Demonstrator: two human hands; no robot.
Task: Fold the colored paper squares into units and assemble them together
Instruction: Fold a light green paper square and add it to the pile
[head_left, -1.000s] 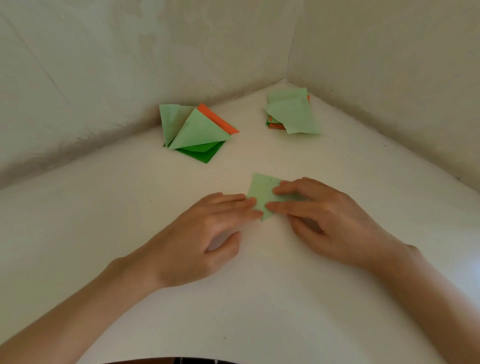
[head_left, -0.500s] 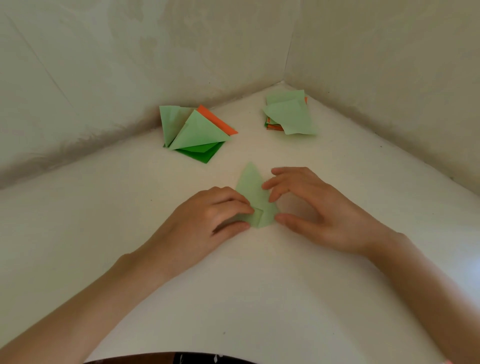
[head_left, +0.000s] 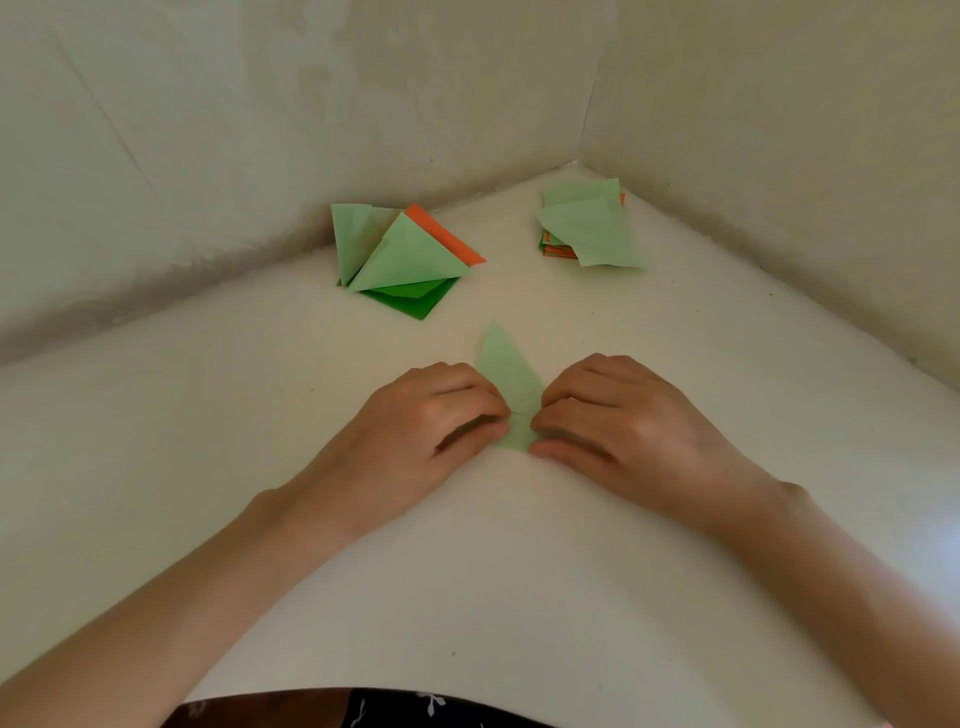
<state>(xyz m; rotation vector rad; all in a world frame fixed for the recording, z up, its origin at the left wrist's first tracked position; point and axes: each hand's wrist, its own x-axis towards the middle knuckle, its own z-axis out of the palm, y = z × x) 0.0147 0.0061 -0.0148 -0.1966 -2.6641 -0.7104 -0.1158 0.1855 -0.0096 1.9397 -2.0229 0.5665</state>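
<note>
One light green paper piece is pinched between both hands at the middle of a white tabletop. It is folded into a slim, kite-like shape. The blunt near end is held in the grip, and the sharp tip is pointed away from the person, beyond the fingertips. Its long axis is run straight from the grip toward the far corner, so the free tip lies about equally near each hand.

The left hand is curled on the piece's left edge, with the thumb nearer the person and the fingers beyond it. The right hand is curled on the right edge in mirror fashion. The two sets of fingertips are almost met over the paper's near half. Whether a flap is lifted beneath them cannot be told. The paper is thin, matte and crisply creased. A fold at the near end of one unit is judged to be the step in hand, with assembly not yet begun.

Beyond the grip and to its left, a pile of folded units is laid near the wall: light green triangles over a dark green piece, with an orange one behind. Beyond the grip and to its right, a stack of flat squares is set in the corner, light green on top with orange edges below. Pale, mottled walls are seen behind both.
</note>
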